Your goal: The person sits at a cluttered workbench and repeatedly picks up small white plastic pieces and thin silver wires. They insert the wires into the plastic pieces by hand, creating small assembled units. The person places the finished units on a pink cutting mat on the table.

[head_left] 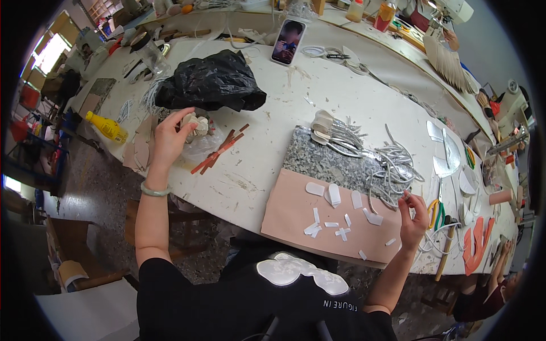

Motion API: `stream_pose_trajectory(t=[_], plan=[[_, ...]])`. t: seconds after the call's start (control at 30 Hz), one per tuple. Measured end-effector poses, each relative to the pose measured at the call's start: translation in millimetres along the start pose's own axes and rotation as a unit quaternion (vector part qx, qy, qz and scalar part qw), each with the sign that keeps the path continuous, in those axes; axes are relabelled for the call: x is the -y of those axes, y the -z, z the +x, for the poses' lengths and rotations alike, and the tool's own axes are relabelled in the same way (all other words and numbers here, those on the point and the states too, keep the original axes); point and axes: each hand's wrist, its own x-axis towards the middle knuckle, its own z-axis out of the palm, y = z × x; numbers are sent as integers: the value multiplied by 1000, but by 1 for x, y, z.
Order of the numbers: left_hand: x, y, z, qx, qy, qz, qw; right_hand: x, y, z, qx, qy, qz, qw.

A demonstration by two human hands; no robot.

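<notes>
My left hand [170, 139] has its thumb and fingers closing on a clump of cream, crumpled pieces [198, 126]. The clump lies by a clear plastic bag [206, 145], just below a black plastic bag [213, 79]. At the right, my right hand [414, 220] is raised beside the silver cords [395, 162], its fingertips pinched together; what is between them is too small to make out. The cords, some with pale tabs [322, 126], spread over a grey speckled slab [318, 156]. In front, small white pieces [334, 194] are scattered on a pinkish-tan board [284, 207].
Reddish-brown strips [222, 149] lie right of my left hand, a yellow bottle [107, 127] at the left edge. A phone [288, 42] stands at the back. Scissors [437, 207] and a hammer [445, 250] lie at the right; another person's arm [500, 264] shows beyond.
</notes>
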Motion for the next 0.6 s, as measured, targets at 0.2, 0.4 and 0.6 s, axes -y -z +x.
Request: stream_pose_trajectory(t=[0.2, 0.4, 0.6], plan=[[-62, -34, -19, 123, 13, -106, 987, 9, -3, 3, 3, 16, -17, 1000], [-60, -104, -42, 245, 25, -112, 963, 24, -4, 4, 53, 61, -72, 994], [-39, -115, -52, 189, 35, -172, 966, 39, 1, -3, 40, 67, -61, 995]])
